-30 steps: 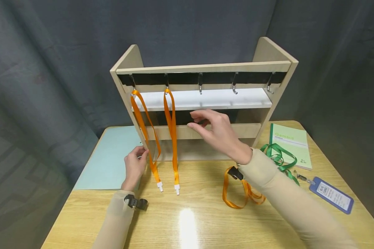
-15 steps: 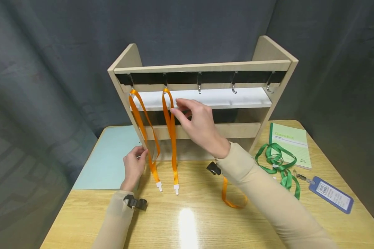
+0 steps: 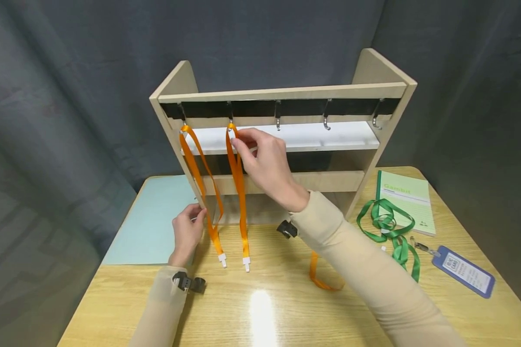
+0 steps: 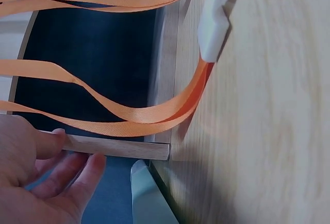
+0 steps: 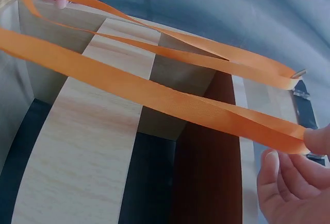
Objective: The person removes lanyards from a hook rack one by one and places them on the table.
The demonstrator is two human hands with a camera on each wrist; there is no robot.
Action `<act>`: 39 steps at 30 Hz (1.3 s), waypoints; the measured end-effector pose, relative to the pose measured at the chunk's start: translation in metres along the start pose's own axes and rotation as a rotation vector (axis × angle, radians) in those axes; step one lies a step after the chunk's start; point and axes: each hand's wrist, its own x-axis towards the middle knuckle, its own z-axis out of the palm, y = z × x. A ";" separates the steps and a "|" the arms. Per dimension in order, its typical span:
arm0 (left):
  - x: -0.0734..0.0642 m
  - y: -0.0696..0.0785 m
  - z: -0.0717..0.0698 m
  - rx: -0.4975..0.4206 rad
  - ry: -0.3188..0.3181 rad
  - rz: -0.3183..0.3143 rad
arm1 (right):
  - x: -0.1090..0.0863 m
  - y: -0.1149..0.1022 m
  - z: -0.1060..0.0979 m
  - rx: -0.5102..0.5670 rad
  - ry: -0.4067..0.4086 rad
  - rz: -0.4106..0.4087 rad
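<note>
Two orange lanyards hang from the left hooks of a wooden rack [image 3: 338, 91], white clips at their lower ends. My right hand [image 3: 267, 161] pinches the second lanyard [image 3: 242, 207] just below its hook; in the right wrist view, thumb and fingers meet the strap's upper end [image 5: 281, 136]. The first lanyard [image 3: 191, 161] hangs from the leftmost hook, near my left hand [image 3: 186, 235]. That hand grips the rack's left side panel [image 4: 129, 148] low down, thumb on one side and fingers on the other. Another orange lanyard [image 3: 314, 274] lies partly hidden under my right forearm.
Three bare hooks, one of them the middle hook [image 3: 278, 123], line the rack's right part. A green lanyard [image 3: 384, 221] lies by a green notebook [image 3: 405, 193] and a blue card holder [image 3: 464, 272] at right. Pale blue sheet [image 3: 152, 217] lies at left.
My right hand has moved left and up to the top of the second lanyard and now pinches it. The left hand has stayed on the side panel.
</note>
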 end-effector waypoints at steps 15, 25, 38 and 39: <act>-0.002 0.001 -0.001 0.002 0.008 0.001 | -0.001 -0.016 -0.005 0.010 0.001 -0.003; -0.002 0.003 -0.001 0.005 -0.004 -0.006 | -0.007 -0.036 -0.025 0.045 0.021 -0.101; -0.001 0.003 -0.001 0.002 0.009 -0.001 | -0.003 -0.049 -0.064 0.070 -0.024 -0.222; -0.001 0.003 -0.001 0.001 0.009 -0.002 | -0.001 -0.049 -0.067 0.064 -0.029 -0.224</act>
